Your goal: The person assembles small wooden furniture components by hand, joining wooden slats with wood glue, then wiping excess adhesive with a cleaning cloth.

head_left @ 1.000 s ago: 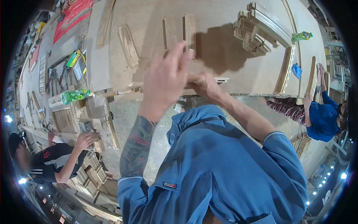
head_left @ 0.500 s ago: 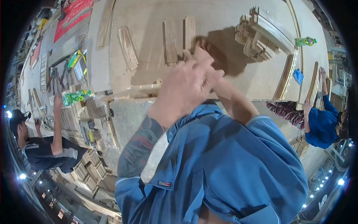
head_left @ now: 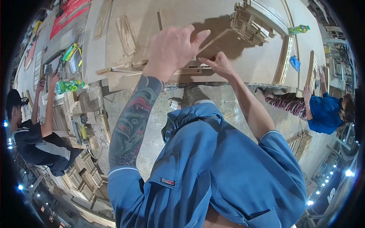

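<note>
My left hand [head_left: 171,47], at the end of the tattooed arm, is closed over a thin wooden strip [head_left: 216,40] that slants up to the right; most of its fingers are hidden and the thumb sticks out. Lower and to the right, my right hand [head_left: 222,65] has its fingers curled and its thumb pointing left; what lies between them is too small to make out. Just below both hands, a slotted wooden piece [head_left: 186,71] lies along the near table edge. Behind my left hand, a flat wooden piece [head_left: 160,19] is partly hidden.
Stacked wooden profiles [head_left: 253,24] stand at the back right, near a green bottle [head_left: 299,29] and a blue cloth [head_left: 294,63]. Wooden strips [head_left: 125,35] lie at left. Another green bottle [head_left: 68,87] is beside a person [head_left: 40,140]; a second person [head_left: 325,114] works at right.
My hands were together over the table and are now apart, the left one further up and left. The thin strip now shows between them, and wooden pieces lie along the near edge. The view has shifted.
</note>
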Available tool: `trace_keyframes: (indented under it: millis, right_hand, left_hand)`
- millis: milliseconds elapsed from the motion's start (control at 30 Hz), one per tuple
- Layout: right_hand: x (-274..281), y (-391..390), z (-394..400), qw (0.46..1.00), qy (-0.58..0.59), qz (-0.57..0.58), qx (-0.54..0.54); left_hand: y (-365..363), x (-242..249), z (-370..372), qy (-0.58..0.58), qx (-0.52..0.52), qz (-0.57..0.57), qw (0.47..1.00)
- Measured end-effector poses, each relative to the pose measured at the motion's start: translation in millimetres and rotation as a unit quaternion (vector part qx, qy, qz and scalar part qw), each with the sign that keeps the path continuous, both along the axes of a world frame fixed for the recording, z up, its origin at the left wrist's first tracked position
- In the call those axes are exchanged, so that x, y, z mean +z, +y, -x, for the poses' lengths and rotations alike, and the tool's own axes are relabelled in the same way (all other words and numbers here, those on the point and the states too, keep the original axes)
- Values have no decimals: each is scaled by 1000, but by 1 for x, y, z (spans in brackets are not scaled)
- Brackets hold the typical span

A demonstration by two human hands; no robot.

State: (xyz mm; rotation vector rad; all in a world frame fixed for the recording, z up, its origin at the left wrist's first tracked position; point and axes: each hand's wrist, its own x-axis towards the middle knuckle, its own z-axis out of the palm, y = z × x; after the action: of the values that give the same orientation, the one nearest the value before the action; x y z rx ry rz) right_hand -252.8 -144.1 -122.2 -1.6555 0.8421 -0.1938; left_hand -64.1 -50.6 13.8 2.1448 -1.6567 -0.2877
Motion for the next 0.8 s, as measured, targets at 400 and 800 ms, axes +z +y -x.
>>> trace_keyframes:
  millis: [400, 800]
  right_hand:
    - [-12, 24, 2, 949, -49, 303, 67]
    - [38, -84, -77, 925, 149, 145, 318]
  left_hand:
    - [-9, 10, 11, 70, -9, 25, 997]
    - [-29, -10, 77, 63, -61, 147, 985]
